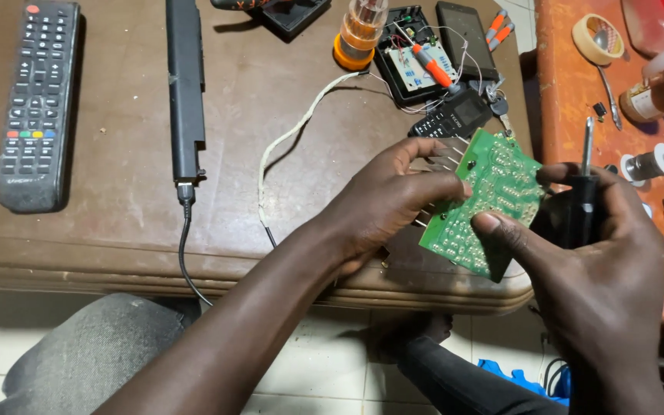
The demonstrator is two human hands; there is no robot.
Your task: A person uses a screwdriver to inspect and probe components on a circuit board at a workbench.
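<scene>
A brown table point(117, 192) fills the far half of the view, with the person's two hands held over its near right edge. The left hand point(382, 204) is curled around the left edge of a green circuit board point(482, 204), fingers behind it and thumb lying across the top. The right hand point(605, 253) presses its thumb onto the board's face while its other fingers close around a black soldering iron point(582, 196), whose metal tip points away toward the far side. The board is tilted, its long axis running from near left to far right, solder side facing the camera. Thin metal pins stick out behind it; the parts on its hidden side cannot be made out. Farther left lie a grey remote control point(36, 104) and a long black bar point(184, 88) with a cable. A small phone point(455, 119) sits just beyond the board.
</scene>
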